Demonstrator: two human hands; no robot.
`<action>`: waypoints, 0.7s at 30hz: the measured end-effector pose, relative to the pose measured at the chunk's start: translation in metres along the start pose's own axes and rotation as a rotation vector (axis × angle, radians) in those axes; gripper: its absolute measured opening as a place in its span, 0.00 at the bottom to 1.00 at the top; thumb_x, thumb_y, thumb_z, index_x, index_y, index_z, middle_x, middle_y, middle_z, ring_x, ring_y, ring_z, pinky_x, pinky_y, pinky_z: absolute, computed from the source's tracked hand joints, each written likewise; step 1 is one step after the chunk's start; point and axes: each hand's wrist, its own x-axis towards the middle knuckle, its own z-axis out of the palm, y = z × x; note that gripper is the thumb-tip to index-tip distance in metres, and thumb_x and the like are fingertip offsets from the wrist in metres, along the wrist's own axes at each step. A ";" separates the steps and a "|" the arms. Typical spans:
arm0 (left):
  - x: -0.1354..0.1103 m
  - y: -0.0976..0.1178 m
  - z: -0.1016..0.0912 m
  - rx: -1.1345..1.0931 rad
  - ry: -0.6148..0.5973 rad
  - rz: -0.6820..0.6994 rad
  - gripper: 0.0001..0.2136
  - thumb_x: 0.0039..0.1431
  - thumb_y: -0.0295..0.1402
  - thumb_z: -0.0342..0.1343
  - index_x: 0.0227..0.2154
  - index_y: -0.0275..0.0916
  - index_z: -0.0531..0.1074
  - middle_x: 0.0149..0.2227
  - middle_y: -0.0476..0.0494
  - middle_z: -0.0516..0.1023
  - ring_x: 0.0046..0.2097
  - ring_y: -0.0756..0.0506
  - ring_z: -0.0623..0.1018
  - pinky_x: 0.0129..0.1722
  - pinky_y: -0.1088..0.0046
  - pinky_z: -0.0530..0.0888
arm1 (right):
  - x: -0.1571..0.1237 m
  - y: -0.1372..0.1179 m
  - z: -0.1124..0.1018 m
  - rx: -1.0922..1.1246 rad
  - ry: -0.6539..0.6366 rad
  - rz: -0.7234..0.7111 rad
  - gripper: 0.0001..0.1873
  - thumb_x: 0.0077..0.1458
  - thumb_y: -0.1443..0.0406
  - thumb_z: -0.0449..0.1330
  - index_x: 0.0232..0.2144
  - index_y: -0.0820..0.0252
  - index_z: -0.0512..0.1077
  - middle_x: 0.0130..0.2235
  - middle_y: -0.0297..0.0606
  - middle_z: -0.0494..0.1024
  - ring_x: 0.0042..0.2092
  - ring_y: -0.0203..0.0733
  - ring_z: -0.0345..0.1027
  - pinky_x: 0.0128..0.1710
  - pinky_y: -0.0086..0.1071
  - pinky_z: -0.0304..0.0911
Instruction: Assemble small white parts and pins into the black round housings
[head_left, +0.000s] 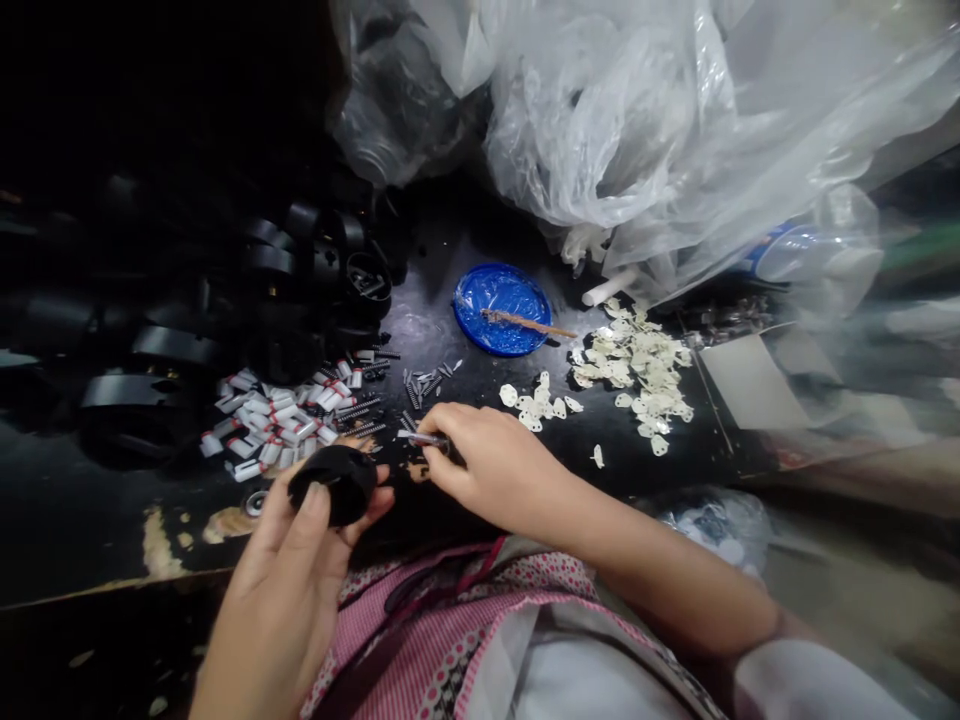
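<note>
My left hand (300, 560) is wrapped round a black round plastic housing (335, 484), its hollow side turned up. Just right of it, my right hand (480, 455) pinches a slim metallic piece (426, 438) between thumb and fingertips; its exact kind I cannot make out. The piece points left, over the black table. Beyond my left hand lies a heap of small white cylinders with red bands (281, 415). Small dark springs (412, 390) are scattered past my right hand, with tiny pale metal pieces among them.
A blue round lid (502, 310) with a brown stick (529, 323) across it sits mid-table. Cream-coloured flat plates (637, 360) are heaped to the right. More black housings (135, 400) crowd the left. Clear plastic bags (600, 120) hang over the back.
</note>
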 end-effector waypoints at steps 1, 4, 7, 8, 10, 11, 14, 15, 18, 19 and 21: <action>0.001 -0.002 0.001 -0.036 0.002 -0.025 0.14 0.57 0.43 0.55 0.45 0.47 0.71 0.42 0.45 0.80 0.41 0.41 0.80 0.47 0.60 0.75 | 0.003 -0.001 0.005 -0.122 0.038 -0.006 0.06 0.59 0.67 0.53 0.36 0.61 0.70 0.36 0.37 0.77 0.35 0.39 0.69 0.36 0.33 0.56; 0.005 -0.004 0.001 -0.184 0.025 -0.069 0.09 0.56 0.38 0.58 0.38 0.43 0.74 0.39 0.47 0.81 0.39 0.45 0.80 0.44 0.65 0.77 | 0.008 -0.005 0.014 -0.352 0.088 -0.050 0.08 0.60 0.65 0.52 0.34 0.62 0.70 0.35 0.39 0.76 0.35 0.43 0.69 0.36 0.36 0.55; 0.010 -0.003 -0.001 -0.304 -0.020 -0.076 0.07 0.54 0.35 0.60 0.36 0.40 0.75 0.38 0.47 0.81 0.37 0.46 0.80 0.39 0.68 0.79 | 0.009 -0.012 0.014 -0.459 0.081 -0.093 0.08 0.61 0.66 0.52 0.33 0.63 0.69 0.34 0.40 0.76 0.34 0.44 0.70 0.35 0.37 0.53; 0.010 -0.002 -0.002 -0.318 -0.041 -0.077 0.07 0.54 0.34 0.60 0.36 0.40 0.76 0.38 0.47 0.81 0.36 0.47 0.80 0.38 0.69 0.79 | 0.008 -0.013 0.014 -0.480 0.076 -0.103 0.07 0.61 0.67 0.52 0.33 0.63 0.69 0.33 0.40 0.76 0.34 0.44 0.70 0.34 0.37 0.52; 0.010 -0.002 -0.002 -0.332 -0.061 -0.080 0.08 0.55 0.34 0.60 0.37 0.40 0.76 0.37 0.46 0.81 0.35 0.47 0.80 0.38 0.69 0.79 | 0.007 -0.014 0.012 -0.502 0.070 -0.133 0.07 0.61 0.67 0.52 0.32 0.62 0.68 0.33 0.39 0.75 0.32 0.44 0.69 0.34 0.37 0.51; 0.010 -0.001 -0.003 -0.338 -0.061 -0.084 0.07 0.55 0.34 0.60 0.37 0.40 0.76 0.37 0.46 0.81 0.35 0.47 0.80 0.37 0.69 0.79 | 0.007 -0.013 0.012 -0.507 0.069 -0.155 0.06 0.61 0.68 0.52 0.32 0.62 0.68 0.33 0.38 0.75 0.32 0.44 0.69 0.34 0.37 0.51; 0.009 -0.001 -0.003 -0.355 -0.048 -0.087 0.05 0.55 0.33 0.59 0.35 0.41 0.76 0.37 0.47 0.81 0.35 0.47 0.80 0.38 0.68 0.79 | 0.006 -0.009 0.012 -0.514 0.075 -0.196 0.06 0.61 0.67 0.52 0.32 0.61 0.67 0.33 0.37 0.75 0.32 0.43 0.69 0.34 0.37 0.50; 0.009 -0.001 -0.003 -0.360 -0.045 -0.086 0.05 0.55 0.33 0.59 0.35 0.41 0.76 0.37 0.47 0.81 0.35 0.47 0.80 0.38 0.68 0.79 | 0.007 -0.007 0.013 -0.516 0.080 -0.191 0.06 0.61 0.66 0.53 0.32 0.61 0.67 0.33 0.37 0.75 0.32 0.43 0.69 0.34 0.37 0.49; 0.009 -0.002 -0.003 -0.370 -0.047 -0.092 0.06 0.55 0.33 0.59 0.36 0.41 0.76 0.38 0.46 0.81 0.36 0.47 0.80 0.39 0.68 0.79 | 0.008 -0.006 0.013 -0.510 0.093 -0.163 0.08 0.61 0.63 0.53 0.33 0.61 0.68 0.33 0.38 0.76 0.32 0.43 0.69 0.35 0.37 0.50; 0.009 -0.003 -0.003 -0.370 -0.050 -0.093 0.07 0.55 0.33 0.60 0.36 0.41 0.76 0.38 0.46 0.81 0.36 0.47 0.80 0.39 0.68 0.79 | 0.009 -0.007 0.013 -0.505 0.091 -0.160 0.08 0.61 0.62 0.53 0.33 0.61 0.68 0.34 0.38 0.76 0.33 0.44 0.70 0.35 0.37 0.50; 0.009 -0.003 -0.003 -0.365 -0.056 -0.086 0.07 0.55 0.34 0.60 0.37 0.41 0.76 0.39 0.46 0.80 0.37 0.46 0.80 0.39 0.69 0.78 | 0.011 -0.009 0.012 -0.495 0.070 -0.160 0.07 0.61 0.64 0.53 0.33 0.62 0.68 0.34 0.38 0.76 0.33 0.44 0.70 0.35 0.37 0.50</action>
